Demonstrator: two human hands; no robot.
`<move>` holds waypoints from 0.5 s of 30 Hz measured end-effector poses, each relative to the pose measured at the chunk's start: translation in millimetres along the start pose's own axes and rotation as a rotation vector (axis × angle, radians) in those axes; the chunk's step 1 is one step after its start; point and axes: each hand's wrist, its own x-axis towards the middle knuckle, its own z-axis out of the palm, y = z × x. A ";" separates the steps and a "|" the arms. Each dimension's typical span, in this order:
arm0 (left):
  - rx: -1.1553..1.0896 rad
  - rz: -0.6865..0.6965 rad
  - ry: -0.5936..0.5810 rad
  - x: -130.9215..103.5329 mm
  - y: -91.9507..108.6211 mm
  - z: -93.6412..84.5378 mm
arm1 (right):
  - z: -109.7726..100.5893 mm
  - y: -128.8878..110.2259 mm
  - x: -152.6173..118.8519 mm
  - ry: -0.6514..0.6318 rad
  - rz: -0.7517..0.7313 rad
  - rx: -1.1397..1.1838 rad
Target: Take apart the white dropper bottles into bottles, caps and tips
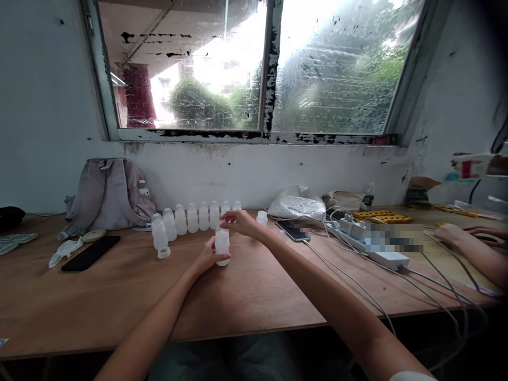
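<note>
A frosted white bottle stands upright near the middle of the wooden table. My left hand is wrapped round its lower part. Over the bottle's top is my right hand, its fingers bent together at the neck; what they pinch is too small to make out. Behind, several capped frosted bottles stand in a row that curves toward the left. A short white ring-like piece lies in front of the leftmost bottle. Another white bottle, without a visible cap, stands to the right behind my right wrist.
A grey backpack, a black phone and a white crumpled item are at the left. On the right are a charging phone, a power strip, trailing cables and another person's hand. The table's front edge runs below my arms.
</note>
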 end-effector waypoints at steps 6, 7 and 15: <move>-0.001 0.004 -0.011 -1.2 2.9 0.4 | 4.2 -5.5 2.3 0.013 0.007 -0.051; -0.003 0.007 -0.009 -1.0 2.5 0.4 | 5.4 -5.5 3.1 0.017 0.017 -0.053; -0.071 0.017 -0.004 1.9 -4.0 0.4 | 10.5 -10.6 7.0 0.008 0.085 -0.062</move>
